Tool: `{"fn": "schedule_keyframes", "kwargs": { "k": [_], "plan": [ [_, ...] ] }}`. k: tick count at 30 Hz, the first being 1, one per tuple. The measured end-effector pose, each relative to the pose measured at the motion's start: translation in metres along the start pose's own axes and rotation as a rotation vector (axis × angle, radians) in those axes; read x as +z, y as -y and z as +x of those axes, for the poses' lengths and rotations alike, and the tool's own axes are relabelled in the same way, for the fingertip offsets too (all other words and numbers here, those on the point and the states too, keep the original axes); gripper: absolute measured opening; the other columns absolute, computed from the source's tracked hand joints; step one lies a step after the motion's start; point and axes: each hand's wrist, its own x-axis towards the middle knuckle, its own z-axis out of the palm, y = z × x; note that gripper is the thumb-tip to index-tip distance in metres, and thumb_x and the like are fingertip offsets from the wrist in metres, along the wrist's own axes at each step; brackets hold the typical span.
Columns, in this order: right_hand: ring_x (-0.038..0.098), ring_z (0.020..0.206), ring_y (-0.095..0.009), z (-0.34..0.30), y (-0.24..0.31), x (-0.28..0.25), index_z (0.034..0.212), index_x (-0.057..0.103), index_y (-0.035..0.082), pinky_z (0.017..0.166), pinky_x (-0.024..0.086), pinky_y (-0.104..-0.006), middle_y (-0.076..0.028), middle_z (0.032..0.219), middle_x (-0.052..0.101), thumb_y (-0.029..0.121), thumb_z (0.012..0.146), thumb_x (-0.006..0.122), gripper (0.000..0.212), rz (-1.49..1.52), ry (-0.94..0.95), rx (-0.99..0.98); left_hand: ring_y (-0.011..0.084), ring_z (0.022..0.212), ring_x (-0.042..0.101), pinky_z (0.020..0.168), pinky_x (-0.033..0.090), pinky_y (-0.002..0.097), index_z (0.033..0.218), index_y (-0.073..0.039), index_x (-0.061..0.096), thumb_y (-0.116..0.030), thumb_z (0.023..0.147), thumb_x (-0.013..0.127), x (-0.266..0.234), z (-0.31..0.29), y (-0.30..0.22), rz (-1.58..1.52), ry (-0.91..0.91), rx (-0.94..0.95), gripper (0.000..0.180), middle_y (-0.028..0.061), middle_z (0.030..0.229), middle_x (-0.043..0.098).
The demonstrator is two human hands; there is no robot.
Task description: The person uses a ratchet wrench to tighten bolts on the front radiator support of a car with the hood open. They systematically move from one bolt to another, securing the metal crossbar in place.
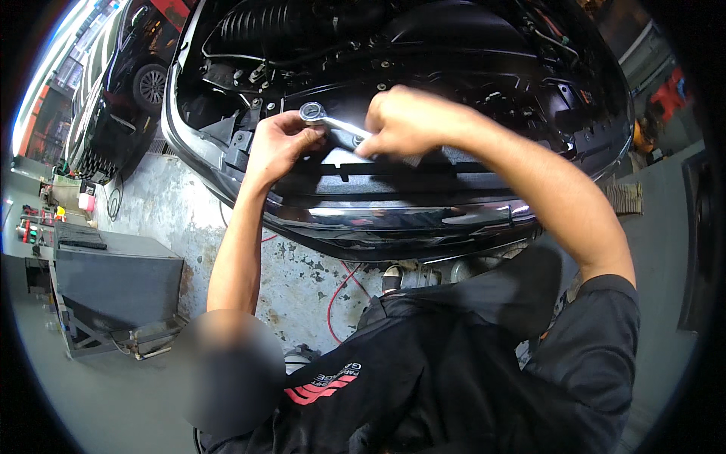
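Observation:
My right hand (404,122) is wrapped round the handle of a chrome ratchet wrench (311,113), held above the front edge of a black car's open engine bay. The wrench's round head points left, over the fingertips of my left hand (276,144). Those fingers are pinched together just under the head; whatever sits between them is hidden. Below both hands runs the black front panel (344,181) of the car, with slots along it. A round fastener shows on the panel beside my right thumb.
The black engine bay (446,68) spreads ahead, with a ribbed hose (261,30) at its far left. Another dark car (113,91) stands to the left. A grey cabinet (117,276) is at the lower left. A red hose (333,306) lies across the worn floor.

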Motion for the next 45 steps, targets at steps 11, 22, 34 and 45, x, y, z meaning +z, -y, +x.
{"fn": "schedule_keyframes", "kwargs": {
  "k": [11,22,34,45],
  "plan": [
    [0.069,0.06,-0.018,0.015,-0.002,-0.021,0.093,0.075,-0.001,0.054,0.055,-0.0328,-0.01,0.071,0.072,0.038,0.088,0.076,0.039,0.216,0.285,0.212,0.0109,0.077,0.069,0.071,0.056,0.0257,0.102,0.002,0.072,-0.011,0.089,0.078,0.005,0.0,0.002,0.082,-0.063,0.075,0.02,0.0065,0.086,0.075],
    [0.068,0.103,-0.027,0.131,-0.022,-0.042,0.099,0.076,0.015,0.098,0.043,-0.0455,-0.007,0.094,0.074,0.015,0.078,0.073,0.021,-0.452,-0.309,-0.243,0.0084,0.073,0.066,0.071,0.054,0.0248,0.101,0.001,0.074,-0.011,0.088,0.079,-0.004,0.006,0.0,-0.003,0.053,0.062,0.019,0.0043,0.085,0.074],
    [0.068,0.053,-0.016,-0.013,0.032,0.029,0.079,0.071,-0.003,0.047,0.053,-0.0289,-0.011,0.068,0.072,0.034,0.093,0.073,0.04,0.68,0.141,0.277,0.0095,0.072,0.067,0.065,0.054,0.025,0.104,0.001,0.074,-0.014,0.09,0.077,0.01,0.0,0.005,-0.004,-0.082,0.055,0.02,0.0048,0.084,0.074],
    [0.073,0.082,-0.029,0.044,-0.018,-0.049,0.088,0.078,0.004,0.073,0.056,-0.0421,-0.015,0.084,0.075,0.025,0.076,0.081,0.025,-0.337,0.286,0.223,0.0079,0.069,0.064,0.064,0.052,0.0243,0.104,0.001,0.073,-0.012,0.09,0.077,0.007,-0.002,-0.013,0.207,0.007,0.059,0.02,0.0044,0.083,0.073]
  ]
}}
